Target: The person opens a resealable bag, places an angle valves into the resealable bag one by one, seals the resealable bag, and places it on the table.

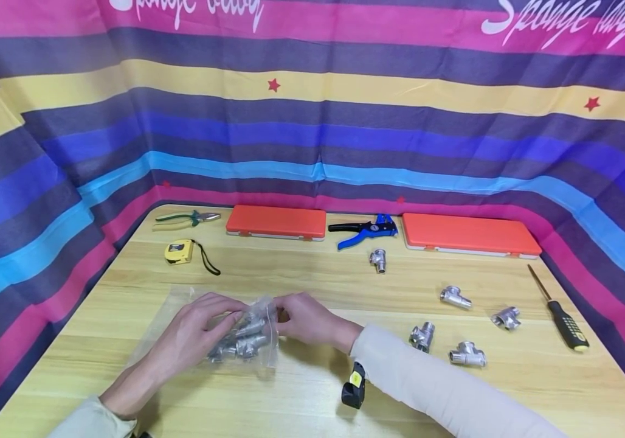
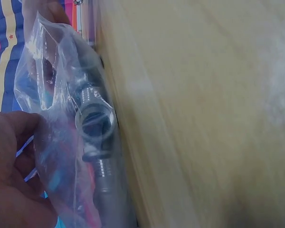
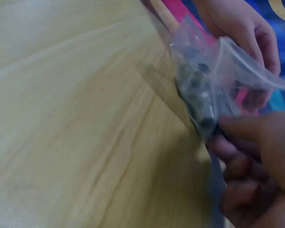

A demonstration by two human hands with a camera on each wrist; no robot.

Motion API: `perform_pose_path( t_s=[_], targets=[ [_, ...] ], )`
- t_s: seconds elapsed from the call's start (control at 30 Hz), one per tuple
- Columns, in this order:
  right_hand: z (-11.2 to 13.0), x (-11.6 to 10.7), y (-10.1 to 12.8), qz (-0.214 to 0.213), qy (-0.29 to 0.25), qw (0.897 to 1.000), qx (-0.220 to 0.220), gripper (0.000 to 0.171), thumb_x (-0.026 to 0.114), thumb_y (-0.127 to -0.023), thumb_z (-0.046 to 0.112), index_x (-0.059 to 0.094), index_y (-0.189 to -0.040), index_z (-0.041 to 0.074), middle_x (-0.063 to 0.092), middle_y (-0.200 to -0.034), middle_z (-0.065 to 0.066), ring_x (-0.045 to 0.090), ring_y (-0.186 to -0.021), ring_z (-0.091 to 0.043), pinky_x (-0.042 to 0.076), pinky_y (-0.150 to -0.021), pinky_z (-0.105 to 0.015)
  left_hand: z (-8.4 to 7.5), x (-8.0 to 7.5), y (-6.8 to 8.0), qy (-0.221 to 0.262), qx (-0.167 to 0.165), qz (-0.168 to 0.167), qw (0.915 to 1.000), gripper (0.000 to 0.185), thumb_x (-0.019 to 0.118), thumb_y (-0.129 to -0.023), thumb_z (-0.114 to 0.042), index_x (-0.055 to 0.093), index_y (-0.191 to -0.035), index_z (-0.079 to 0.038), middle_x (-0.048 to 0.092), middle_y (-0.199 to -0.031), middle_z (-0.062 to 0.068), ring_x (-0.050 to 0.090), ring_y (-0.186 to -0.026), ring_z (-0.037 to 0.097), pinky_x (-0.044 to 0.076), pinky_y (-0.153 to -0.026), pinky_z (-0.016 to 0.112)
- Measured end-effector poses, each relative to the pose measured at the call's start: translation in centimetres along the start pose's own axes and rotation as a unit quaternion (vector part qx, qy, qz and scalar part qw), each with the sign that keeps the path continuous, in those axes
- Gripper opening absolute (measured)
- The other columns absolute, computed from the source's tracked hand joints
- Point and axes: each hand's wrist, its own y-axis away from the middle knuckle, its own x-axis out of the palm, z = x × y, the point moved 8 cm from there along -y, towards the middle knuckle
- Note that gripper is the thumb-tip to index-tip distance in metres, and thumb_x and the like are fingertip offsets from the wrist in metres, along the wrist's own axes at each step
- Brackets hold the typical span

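Note:
A clear plastic bag [image 1: 151, 325] lies on the table, with several silvery metal tee fittings [image 1: 251, 345] inside it. My left hand [image 1: 194, 331] reaches over the bag and pinches its film between thumb and fingers; in the left wrist view a tee fitting [image 2: 96, 122] shows through the plastic beside that hand [image 2: 12, 166]. At the bag's right end, my right hand [image 1: 307, 319] grips the edge with curled fingers. The right wrist view has this hand [image 3: 256, 161] pinching the plastic close to the bagged fittings [image 3: 202, 92].
Loose tee fittings [image 1: 468, 354] lie right of the bag, one farther back [image 1: 379, 260]. A screwdriver [image 1: 566, 322] is at the right edge. Along the back are pliers [image 1: 197, 218], two red cases [image 1: 276, 222] and a blue-black wire stripper [image 1: 367, 230]. A yellow tape measure [image 1: 179, 251] sits at left.

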Motion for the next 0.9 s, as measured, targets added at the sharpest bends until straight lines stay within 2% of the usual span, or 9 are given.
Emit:
perform_pose_path(
  t_s=[0.13,0.27,0.33,0.4,0.57,0.67,0.77,0.9],
  targets=[
    [0.1,0.2,0.3,0.051,-0.021,0.998,-0.016,0.029,0.079,-0.103,0.028,0.078,-0.128,0.015,0.067,-0.089,0.01,0.053,-0.076,-0.002,0.05,-0.07,-0.019,0.2,0.0,0.1,-0.001,-0.005,0.002,1.0,0.023,0.078,-0.101,-0.012,0.082,-0.119,-0.027,0.081,-0.115,-0.014,0.074,-0.109,0.012,0.064,-0.095,0.046],
    [-1.0,-1.6,1.1,0.051,-0.037,0.998,-0.01,0.028,0.075,-0.105,0.028,0.077,-0.13,0.017,0.076,-0.108,0.009,0.062,-0.084,-0.003,0.056,-0.081,-0.023,0.3,-0.1,0.1,-0.003,-0.005,0.002,1.0,0.023,0.078,-0.101,-0.012,0.082,-0.118,-0.026,0.081,-0.115,-0.014,0.074,-0.109,0.011,0.064,-0.095,0.044],
    [-2.0,-3.3,1.6,0.035,-0.043,0.998,-0.003,0.028,0.074,-0.105,0.027,0.076,-0.13,0.015,0.078,-0.115,0.007,0.067,-0.087,-0.007,0.058,-0.084,-0.025,0.4,-0.1,0.1,-0.002,-0.008,0.003,1.0,0.022,0.078,-0.101,-0.012,0.082,-0.118,-0.026,0.081,-0.114,-0.014,0.073,-0.109,0.011,0.064,-0.095,0.043],
    [-3.2,-5.4,2.1,0.012,-0.04,0.999,0.009,0.028,0.073,-0.106,0.026,0.076,-0.131,0.014,0.078,-0.116,0.006,0.068,-0.085,-0.012,0.059,-0.081,-0.027,0.4,-0.1,0.1,-0.002,-0.009,0.004,1.0,0.022,0.077,-0.101,-0.012,0.082,-0.118,-0.026,0.081,-0.114,-0.014,0.073,-0.109,0.011,0.064,-0.095,0.043],
    [-7.4,-11.9,3.9,-0.089,-0.002,0.995,0.048,0.028,0.075,-0.105,0.027,0.076,-0.127,0.011,0.078,-0.116,0.0,0.068,-0.092,-0.017,0.058,-0.08,-0.031,0.1,0.0,0.0,0.0,-0.006,0.001,1.0,0.022,0.078,-0.101,-0.012,0.083,-0.117,-0.027,0.081,-0.113,-0.015,0.074,-0.108,0.012,0.064,-0.094,0.043],
    [-10.0,-14.9,5.3,-0.148,0.024,0.985,0.081,0.021,0.076,-0.104,0.028,0.077,-0.117,0.011,0.077,-0.11,-0.003,0.067,-0.097,-0.018,0.056,-0.084,-0.032,0.1,0.0,0.0,0.002,-0.009,0.003,1.0,0.022,0.078,-0.101,-0.013,0.083,-0.117,-0.028,0.081,-0.113,-0.015,0.074,-0.108,0.013,0.064,-0.095,0.044],
    [-12.6,-16.8,6.9,-0.188,0.047,0.972,0.134,0.02,0.078,-0.103,0.03,0.073,-0.105,0.011,0.074,-0.1,-0.004,0.064,-0.09,-0.02,0.052,-0.079,-0.033,0.1,0.1,-0.1,0.003,-0.012,0.006,0.9999,0.022,0.078,-0.102,-0.014,0.082,-0.118,-0.028,0.081,-0.114,-0.015,0.073,-0.109,0.012,0.064,-0.095,0.044],
    [-15.1,-17.8,8.7,-0.197,0.085,0.954,0.211,0.034,0.079,-0.1,0.042,0.068,-0.103,0.01,0.072,-0.095,-0.006,0.06,-0.083,-0.021,0.05,-0.073,-0.032,0.2,0.3,-0.1,0.004,-0.014,0.009,0.9999,0.021,0.078,-0.102,-0.015,0.082,-0.118,-0.029,0.081,-0.115,-0.015,0.073,-0.109,0.012,0.064,-0.095,0.044]
  ],
)
